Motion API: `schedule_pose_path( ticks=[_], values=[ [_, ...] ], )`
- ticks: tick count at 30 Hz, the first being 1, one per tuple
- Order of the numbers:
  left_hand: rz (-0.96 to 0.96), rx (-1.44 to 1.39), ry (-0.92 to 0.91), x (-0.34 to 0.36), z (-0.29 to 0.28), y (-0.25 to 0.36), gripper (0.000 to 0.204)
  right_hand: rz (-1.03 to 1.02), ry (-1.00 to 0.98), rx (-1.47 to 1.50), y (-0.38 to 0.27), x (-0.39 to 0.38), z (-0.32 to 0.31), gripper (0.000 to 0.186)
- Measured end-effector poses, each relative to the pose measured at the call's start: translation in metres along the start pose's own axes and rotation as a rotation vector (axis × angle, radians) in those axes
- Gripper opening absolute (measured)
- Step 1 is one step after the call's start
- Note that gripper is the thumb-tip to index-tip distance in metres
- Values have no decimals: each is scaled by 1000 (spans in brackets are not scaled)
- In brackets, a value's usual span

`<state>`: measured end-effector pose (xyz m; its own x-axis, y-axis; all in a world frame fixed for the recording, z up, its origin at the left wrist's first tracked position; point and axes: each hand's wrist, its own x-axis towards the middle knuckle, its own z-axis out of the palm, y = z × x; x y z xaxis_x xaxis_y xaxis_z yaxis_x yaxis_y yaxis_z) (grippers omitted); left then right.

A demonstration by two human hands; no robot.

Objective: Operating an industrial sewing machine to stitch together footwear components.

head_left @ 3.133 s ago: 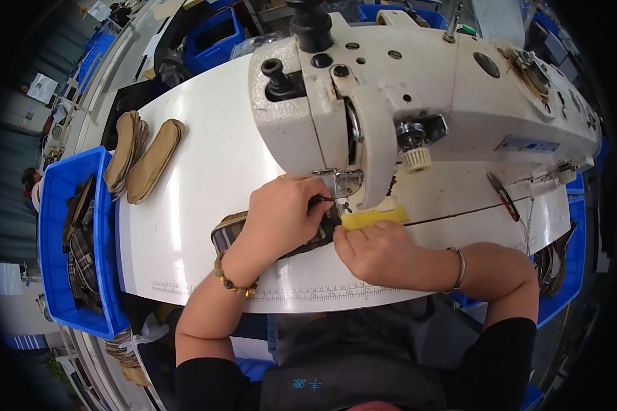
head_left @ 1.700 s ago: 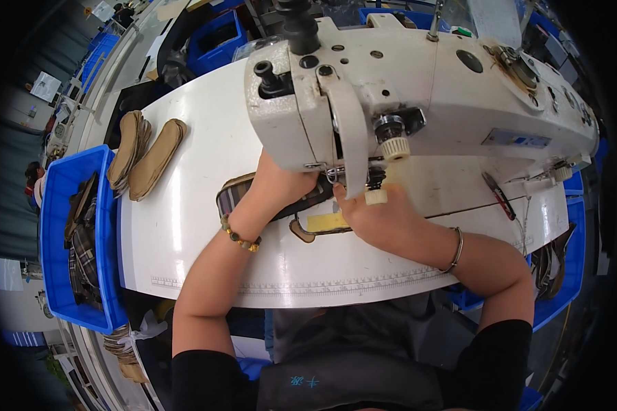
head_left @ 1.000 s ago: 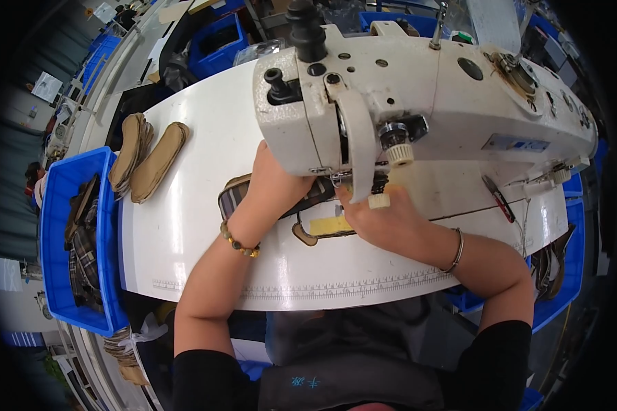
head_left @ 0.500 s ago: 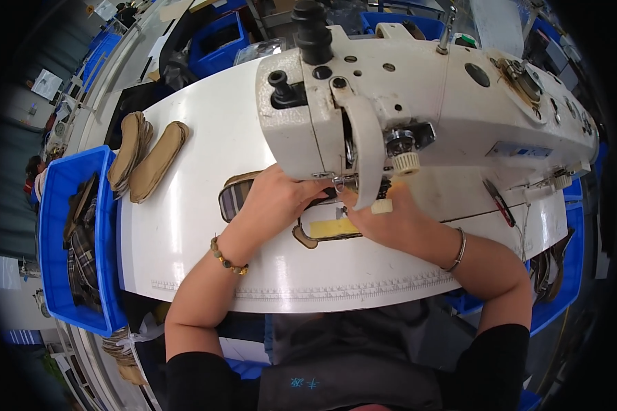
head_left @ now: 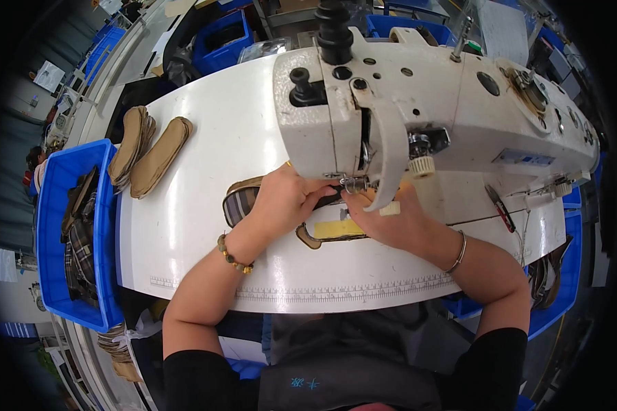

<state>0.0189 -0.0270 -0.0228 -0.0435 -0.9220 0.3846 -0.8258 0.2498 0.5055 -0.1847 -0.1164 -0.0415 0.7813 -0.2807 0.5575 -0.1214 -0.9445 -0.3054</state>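
Just in front of the needle area of a white sewing machine (head_left: 308, 133), both my hands work on a plaid fabric piece (head_left: 237, 203) with a tan edge. My left hand (head_left: 281, 200) lies over it, thumb and forefinger pinched on its dark edge by the presser foot. Close by on the right, my right hand (head_left: 391, 218) has its fingertips closed on the same edge; the machine's lever partly hides them. Below the fingers are a yellow strip (head_left: 336, 228) and a curved tan-and-dark edge (head_left: 309, 237), whose link to the plaid piece is hidden.
Stacks of tan sole-shaped pieces (head_left: 160, 159) lie at the table's left. A blue bin (head_left: 107, 260) with plaid pieces stands beside the left edge. Red-and-black snips (head_left: 500, 207) lie right of my right hand. A printed ruler (head_left: 308, 296) runs along the front edge.
The view has shifted a little, so the machine appears farther right. Both hands keep their hold near the needle area, the left fingers slightly changed in pose.
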Motion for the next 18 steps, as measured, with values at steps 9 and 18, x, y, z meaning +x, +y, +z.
schedule_pose_path(
  ticks=[9, 18],
  values=[
    [-114, -158, -7, 3, -2, 3, 14, 47, 71, 100, -1, -4, 10, 9],
    [-119, -158, -11, 2, 0, 0, 15, -126, 76, -55, 5, -6, 14, 23]
  ],
)
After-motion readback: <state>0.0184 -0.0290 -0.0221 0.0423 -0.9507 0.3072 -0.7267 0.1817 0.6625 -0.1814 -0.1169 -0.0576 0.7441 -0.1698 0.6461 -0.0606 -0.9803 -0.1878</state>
